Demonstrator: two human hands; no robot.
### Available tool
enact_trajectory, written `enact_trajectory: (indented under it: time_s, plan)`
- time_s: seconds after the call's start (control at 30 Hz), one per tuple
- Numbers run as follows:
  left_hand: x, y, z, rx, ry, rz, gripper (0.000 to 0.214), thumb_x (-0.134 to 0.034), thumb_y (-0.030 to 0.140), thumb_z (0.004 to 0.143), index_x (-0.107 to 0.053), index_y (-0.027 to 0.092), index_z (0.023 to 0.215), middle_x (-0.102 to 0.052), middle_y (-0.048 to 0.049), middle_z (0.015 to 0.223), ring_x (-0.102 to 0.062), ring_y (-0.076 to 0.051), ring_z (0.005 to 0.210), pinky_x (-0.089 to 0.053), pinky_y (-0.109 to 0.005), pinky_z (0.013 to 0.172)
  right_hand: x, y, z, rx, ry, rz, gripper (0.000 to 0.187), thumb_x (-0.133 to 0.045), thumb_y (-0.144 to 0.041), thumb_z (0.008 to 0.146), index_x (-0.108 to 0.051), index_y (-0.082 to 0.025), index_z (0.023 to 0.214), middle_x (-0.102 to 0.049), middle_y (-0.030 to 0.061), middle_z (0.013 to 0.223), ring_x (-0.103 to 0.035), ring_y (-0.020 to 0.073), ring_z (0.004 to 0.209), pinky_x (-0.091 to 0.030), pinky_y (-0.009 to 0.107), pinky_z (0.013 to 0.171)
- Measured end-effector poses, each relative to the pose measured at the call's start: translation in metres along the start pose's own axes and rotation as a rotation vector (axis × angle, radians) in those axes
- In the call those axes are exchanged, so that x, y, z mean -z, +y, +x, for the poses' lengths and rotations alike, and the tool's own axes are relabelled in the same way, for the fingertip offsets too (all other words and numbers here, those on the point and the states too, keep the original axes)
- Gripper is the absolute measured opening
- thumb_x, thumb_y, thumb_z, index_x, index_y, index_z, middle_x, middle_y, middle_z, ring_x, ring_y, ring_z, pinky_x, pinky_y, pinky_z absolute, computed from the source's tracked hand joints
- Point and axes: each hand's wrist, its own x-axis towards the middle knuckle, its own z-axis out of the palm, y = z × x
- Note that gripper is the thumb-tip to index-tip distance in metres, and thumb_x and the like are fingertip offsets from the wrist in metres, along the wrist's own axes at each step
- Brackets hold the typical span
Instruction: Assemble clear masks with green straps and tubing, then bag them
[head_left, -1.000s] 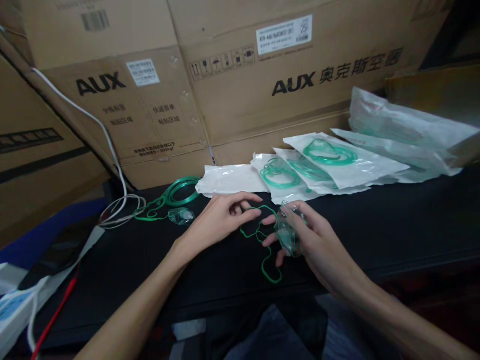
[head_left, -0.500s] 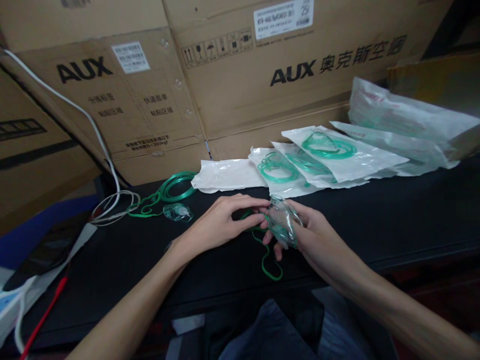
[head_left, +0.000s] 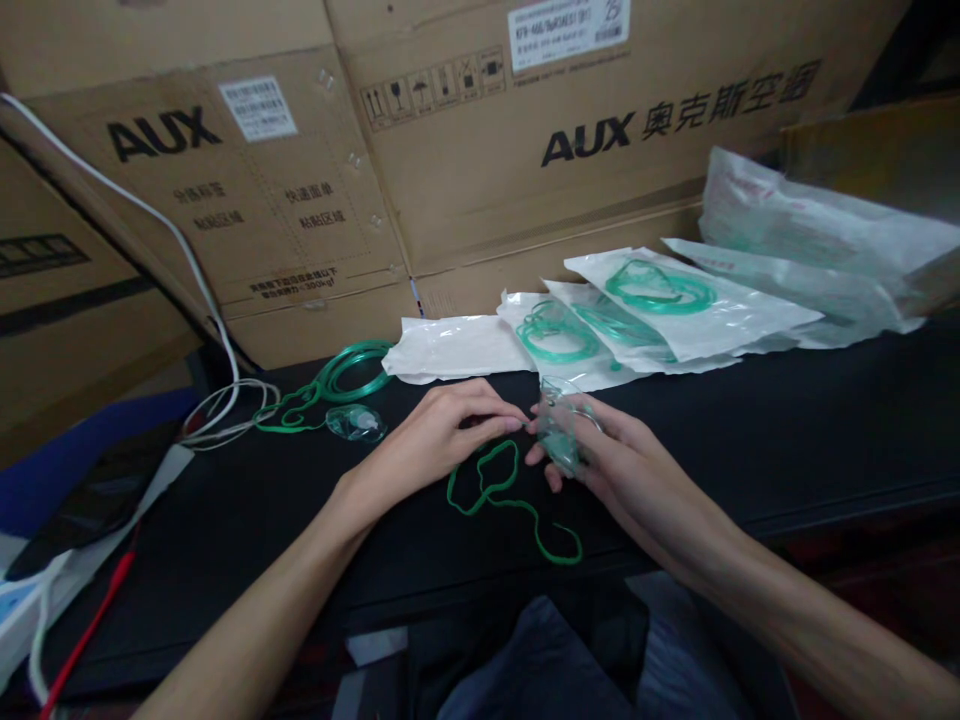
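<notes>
My right hand (head_left: 611,440) is closed around a clear, green-tinted oxygen mask (head_left: 559,430), holding it just above the black table. My left hand (head_left: 469,425) is pinched at the mask's left edge, its thumb and fingertips together. What lies between those fingertips is too small to make out. Below the hands, a green elastic strap (head_left: 514,500) lies in loose loops on the table; whether it joins the mask is hidden. Left of my left hand rests a second clear mask (head_left: 356,423), beside coiled green tubing (head_left: 352,372).
White packets with green tubing (head_left: 559,335) line the back of the black table (head_left: 750,450), with larger bags (head_left: 817,215) at the right. A large cardboard box (head_left: 480,200) stands behind. White cables (head_left: 217,320) and a red cord (head_left: 97,625) run along the left.
The green strap has come away from my left fingers and now lies spread on the table. My left fingertips have closed into a pinch at the mask's edge.
</notes>
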Motion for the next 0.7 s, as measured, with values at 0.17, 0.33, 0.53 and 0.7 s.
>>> enact_trajectory:
  time_s: [0.17,0.33,0.53,0.7]
  plan:
    - [0.005,0.001,0.000,0.066,0.140,0.077,0.020,-0.061,0.035,0.099,-0.076,0.021,0.100,-0.074,-0.0032,0.097,-0.066,-0.017,0.087,-0.048,-0.029,0.080,-0.002,-0.002,0.000,-0.005,0.064,0.082,0.027,-0.074,-0.038,0.083,-0.067,-0.019,0.101,-0.070,0.0063,0.097,-0.067,0.0198,0.087,-0.048,0.026,0.064]
    - [0.004,0.008,-0.001,0.101,0.152,-0.031,0.020,-0.063,0.036,0.098,-0.074,0.020,0.103,-0.076,-0.0005,0.091,-0.067,-0.015,0.081,-0.048,-0.026,0.075,0.000,-0.001,0.001,0.007,0.019,0.112,0.019,-0.072,-0.033,0.086,-0.068,-0.020,0.099,-0.069,0.0048,0.101,-0.065,0.0194,0.094,-0.050,0.026,0.071]
    - [0.004,0.010,-0.001,0.015,0.136,0.035,0.018,-0.062,0.031,0.099,-0.077,0.021,0.101,-0.076,-0.0017,0.093,-0.067,-0.015,0.084,-0.048,-0.026,0.079,0.003,0.004,0.004,0.024,-0.005,0.222,0.014,-0.070,-0.031,0.086,-0.070,-0.020,0.094,-0.069,0.0055,0.101,-0.065,0.0217,0.097,-0.055,0.030,0.077]
    - [0.003,0.008,-0.001,0.010,0.125,0.072,0.016,-0.065,0.030,0.097,-0.077,0.021,0.100,-0.073,-0.0010,0.088,-0.064,-0.014,0.079,-0.046,-0.025,0.073,-0.003,-0.002,0.000,0.032,0.052,0.229,0.019,-0.073,-0.034,0.085,-0.068,-0.021,0.098,-0.069,0.0044,0.105,-0.064,0.0222,0.107,-0.054,0.035,0.094]
